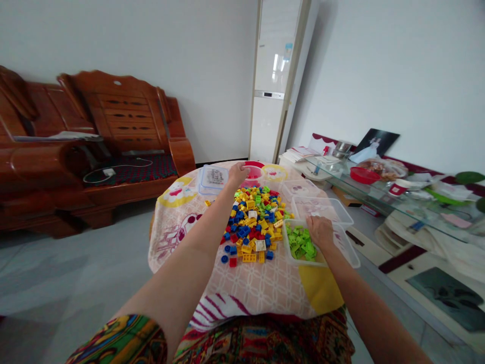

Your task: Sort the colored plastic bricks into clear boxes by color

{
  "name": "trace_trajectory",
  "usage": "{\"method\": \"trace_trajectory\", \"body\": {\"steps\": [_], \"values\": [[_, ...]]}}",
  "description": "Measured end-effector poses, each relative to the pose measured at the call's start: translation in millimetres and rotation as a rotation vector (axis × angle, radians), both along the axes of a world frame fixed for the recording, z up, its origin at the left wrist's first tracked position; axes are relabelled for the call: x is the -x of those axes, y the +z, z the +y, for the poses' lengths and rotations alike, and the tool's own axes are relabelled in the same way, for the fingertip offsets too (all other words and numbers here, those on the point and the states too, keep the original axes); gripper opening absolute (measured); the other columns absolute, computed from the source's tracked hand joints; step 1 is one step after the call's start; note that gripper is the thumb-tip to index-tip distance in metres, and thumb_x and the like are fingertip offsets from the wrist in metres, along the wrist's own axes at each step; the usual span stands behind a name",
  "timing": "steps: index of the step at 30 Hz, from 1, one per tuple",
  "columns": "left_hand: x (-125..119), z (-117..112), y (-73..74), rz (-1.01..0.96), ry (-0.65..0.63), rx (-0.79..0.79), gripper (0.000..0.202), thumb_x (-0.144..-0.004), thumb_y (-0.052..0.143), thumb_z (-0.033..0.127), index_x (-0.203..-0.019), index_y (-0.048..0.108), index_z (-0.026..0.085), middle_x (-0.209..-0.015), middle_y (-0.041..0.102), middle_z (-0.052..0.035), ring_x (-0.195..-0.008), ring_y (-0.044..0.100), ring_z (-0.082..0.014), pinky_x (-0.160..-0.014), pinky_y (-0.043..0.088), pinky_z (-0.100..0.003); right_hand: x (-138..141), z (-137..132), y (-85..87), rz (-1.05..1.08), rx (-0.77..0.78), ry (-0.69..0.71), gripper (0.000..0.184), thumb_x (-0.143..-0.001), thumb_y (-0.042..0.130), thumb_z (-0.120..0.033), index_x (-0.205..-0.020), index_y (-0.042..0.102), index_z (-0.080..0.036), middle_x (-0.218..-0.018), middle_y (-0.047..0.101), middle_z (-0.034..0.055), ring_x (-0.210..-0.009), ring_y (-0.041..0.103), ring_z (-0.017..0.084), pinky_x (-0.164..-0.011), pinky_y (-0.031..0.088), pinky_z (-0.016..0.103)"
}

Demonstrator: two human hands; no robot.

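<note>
My left hand (238, 174) is stretched to the far side of the pile, at the left rim of a red bowl (253, 164). Its fingers are drawn together, and whatever they hold is too small to make out. A few red pieces show inside the bowl. My right hand (321, 231) is curled over the right side of a clear plastic box (287, 253) that holds green toy bricks (301, 242). Its fingertips are partly hidden. Between the hands spreads a pile of mixed toy bricks (250, 227) in yellow, blue, red, green and white.
A lidded clear container (212, 179) stands at the back left of the cloth-covered table (261, 288). Clear trays or lids (322, 208) lie at the right. Beyond them is a glass-topped stand (382, 189) with household items. A wooden sofa (121, 126) is at the left.
</note>
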State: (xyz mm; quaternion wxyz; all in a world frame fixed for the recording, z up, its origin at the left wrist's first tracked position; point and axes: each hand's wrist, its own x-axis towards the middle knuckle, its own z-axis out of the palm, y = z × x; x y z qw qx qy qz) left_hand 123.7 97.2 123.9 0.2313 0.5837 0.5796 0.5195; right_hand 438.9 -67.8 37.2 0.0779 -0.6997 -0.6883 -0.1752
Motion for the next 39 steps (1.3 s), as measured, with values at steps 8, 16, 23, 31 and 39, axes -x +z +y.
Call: {"method": "trace_trajectory", "body": {"steps": [8, 16, 23, 31, 39], "values": [[86.3, -65.8, -56.9, 0.132, 0.272, 0.050, 0.044, -0.082, 0.056, 0.018, -0.123, 0.069, 0.009, -0.114, 0.075, -0.0132, -0.103, 0.070, -0.0226, -0.096, 0.052, -0.032, -1.2, 1.2, -2.4, 0.011, -0.005, 0.006, 0.049, -0.106, 0.032, -0.032, -0.092, 0.074, -0.012, -0.093, 0.076, 0.0157, -0.089, 0.067, 0.023, -0.081, 0.036, 0.033], [125.8, -94.0, -109.1, 0.139, 0.451, 0.238, 0.037, -0.080, 0.054, 0.018, -0.109, 0.076, 0.014, -0.109, 0.077, -0.0114, -0.102, 0.071, -0.0247, -0.091, 0.053, -0.032, -8.0, 5.7, -0.1, 0.006, 0.033, -0.002, 0.047, -0.104, 0.033, -0.031, -0.090, 0.075, -0.013, -0.092, 0.076, 0.0150, -0.087, 0.068, 0.023, -0.078, 0.038, 0.032], [115.1, -91.5, -109.4, 0.182, 0.462, 0.259, 0.042, -0.077, 0.057, 0.022, -0.114, 0.075, 0.015, -0.106, 0.077, -0.0124, -0.093, 0.070, -0.0259, -0.080, 0.052, -0.032, 4.4, 20.5, 33.6, 0.213, 0.135, 0.247, 0.029, -0.092, 0.051, -0.027, -0.105, 0.076, -0.020, -0.106, 0.078, 0.0089, -0.097, 0.069, 0.022, -0.083, 0.046, 0.029], [115.7, -98.4, -108.9, 0.210, 0.401, 0.269, 0.039, -0.081, 0.055, 0.023, -0.113, 0.076, 0.016, -0.105, 0.078, -0.0105, -0.091, 0.070, -0.0234, -0.077, 0.052, -0.029, 150.3, 26.1, 42.5, 0.270, 0.220, 0.642, 0.028, -0.092, 0.060, -0.023, -0.117, 0.071, -0.021, -0.116, 0.074, 0.0094, -0.108, 0.066, 0.023, -0.096, 0.046, 0.032], [119.1, -100.2, -111.0, 0.305, 0.289, 0.230, 0.035, -0.084, 0.051, 0.019, -0.106, 0.079, 0.021, -0.108, 0.079, -0.0052, -0.099, 0.070, -0.0217, -0.089, 0.052, -0.029, 166.9, 37.0, 27.2, 0.159, 0.200, 0.577, 0.026, -0.099, 0.048, -0.022, -0.091, 0.072, -0.018, -0.096, 0.073, 0.0092, -0.091, 0.065, 0.019, -0.083, 0.044, 0.026]]}}
